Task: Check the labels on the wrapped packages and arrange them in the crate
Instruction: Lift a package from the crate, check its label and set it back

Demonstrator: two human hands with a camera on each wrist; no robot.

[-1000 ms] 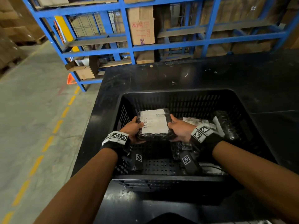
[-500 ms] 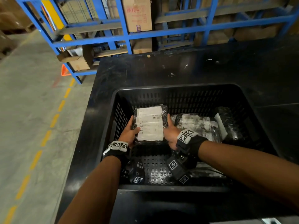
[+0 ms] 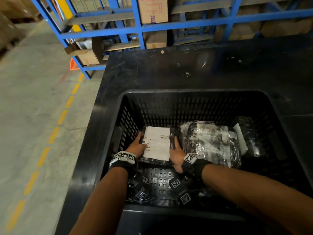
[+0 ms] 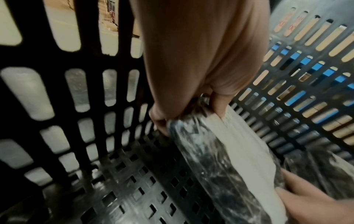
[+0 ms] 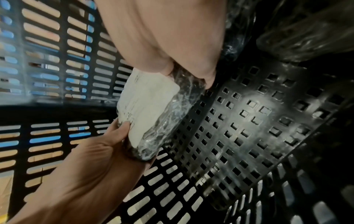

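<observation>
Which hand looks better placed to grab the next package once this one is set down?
Probably the right hand: it sits beside the other wrapped packages in the crate; the left hand is by the crate's left wall.

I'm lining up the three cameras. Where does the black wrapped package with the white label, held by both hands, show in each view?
Head: black wrapped package with white label, centre left, inside the crate.
Left wrist: package, lower centre right.
Right wrist: package, centre.
Shared landmark: the black slotted plastic crate's perforated floor.
</observation>
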